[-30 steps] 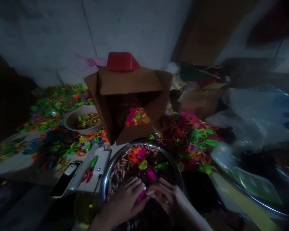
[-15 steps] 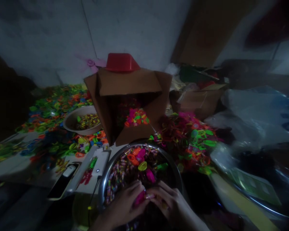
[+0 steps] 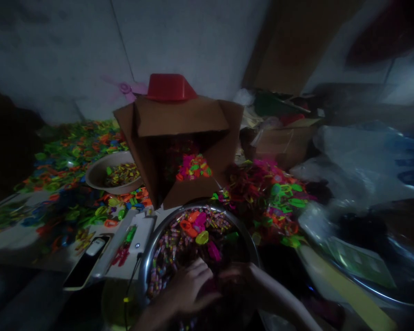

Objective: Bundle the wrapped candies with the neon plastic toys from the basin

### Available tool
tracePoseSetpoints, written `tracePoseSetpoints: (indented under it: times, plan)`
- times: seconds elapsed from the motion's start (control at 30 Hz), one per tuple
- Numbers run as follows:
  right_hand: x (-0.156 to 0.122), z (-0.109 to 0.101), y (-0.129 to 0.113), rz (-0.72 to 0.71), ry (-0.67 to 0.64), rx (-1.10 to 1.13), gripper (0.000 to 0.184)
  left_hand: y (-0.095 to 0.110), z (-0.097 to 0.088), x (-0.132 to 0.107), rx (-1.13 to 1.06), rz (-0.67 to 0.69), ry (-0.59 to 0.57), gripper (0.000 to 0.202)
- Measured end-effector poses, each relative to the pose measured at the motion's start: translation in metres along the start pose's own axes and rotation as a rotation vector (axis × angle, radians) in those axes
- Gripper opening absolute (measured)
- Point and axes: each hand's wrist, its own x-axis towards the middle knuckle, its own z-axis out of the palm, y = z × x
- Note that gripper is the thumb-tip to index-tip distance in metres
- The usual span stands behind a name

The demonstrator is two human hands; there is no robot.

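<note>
Half a second ago both hands pinched a pink plastic piece between their fingertips over the near edge of the steel bowl (image 3: pixel 148 257). Now that piece no longer shows: the gap between the hands is dark and smeared, so I cannot tell who has it or whether it has dropped among the wrapped candies (image 3: pixel 170 250). The left hand (image 3: pixel 188 287) lies with fingers loosened and spread on the candies, gripping nothing visible. The right hand (image 3: pixel 248 278) has drawn slightly apart and is blurred (curled, perhaps); its grasp cannot be told. The two-handed pinch looks finished.

Neon plastic pieces (image 3: pixel 196 225) sit at the bowl's far side. Beyond stand a tipped cardboard box (image 3: pixel 179 119) with a red tub (image 3: pixel 169 87) on top, and a phone (image 3: pixel 86 266) lies to the left.
</note>
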Motion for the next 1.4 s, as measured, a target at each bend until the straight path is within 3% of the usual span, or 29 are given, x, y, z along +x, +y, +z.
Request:
tracePoseSetpoints:
  times: [0.07,0.13,0.17,0.2,0.3,0.33,0.37,0.43,0.53,0.67,0.8,1.03,1.4]
  plan:
    - [-0.007,-0.019,0.014,0.044,-0.087,0.070,0.020,-0.013,0.002,0.008,-0.106,-0.098,0.047,0.022]
    - [-0.014,-0.042,0.028,0.090,-0.073,0.080,0.020,-0.032,0.006,0.016,-0.129,-0.254,0.144,0.021]
    - [-0.017,-0.055,0.034,0.097,0.026,0.072,0.021,-0.042,0.009,0.021,-0.091,-0.334,0.187,0.021]
    - [-0.020,-0.067,0.039,0.102,0.212,0.063,0.024,-0.053,0.013,0.025,-0.020,-0.421,0.230,0.022]
    - [-0.026,-0.097,0.050,0.194,0.886,-0.007,0.042,-0.077,0.027,0.036,0.084,-0.519,0.276,0.024]
    - [-0.026,-0.103,0.053,0.229,1.009,-0.050,0.046,-0.081,0.031,0.039,0.106,-0.525,0.286,0.026]
    - [-0.026,-0.106,0.056,0.250,1.044,-0.101,0.046,-0.083,0.035,0.042,0.134,-0.530,0.301,0.029]
    - [-0.022,-0.103,0.062,0.226,0.944,-0.182,0.041,-0.083,0.041,0.050,0.191,-0.547,0.333,0.036]
    - [-0.013,-0.081,0.066,0.159,0.754,-0.226,0.030,-0.079,0.046,0.064,0.249,-0.554,0.346,0.038]
    - [0.000,-0.046,0.055,0.097,0.633,-0.243,0.028,-0.075,0.047,0.079,0.250,-0.510,0.296,0.024]
    - [0.006,-0.026,0.040,0.052,0.530,-0.264,0.028,-0.060,0.041,0.077,0.196,-0.424,0.257,0.020]
    - [0.016,-0.015,0.026,0.009,0.399,-0.301,0.029,-0.019,0.015,0.056,0.171,-0.162,0.323,0.023]
    - [0.020,-0.011,0.000,0.033,0.288,-0.477,0.026,-0.008,-0.001,0.050,0.433,0.132,0.436,0.020]
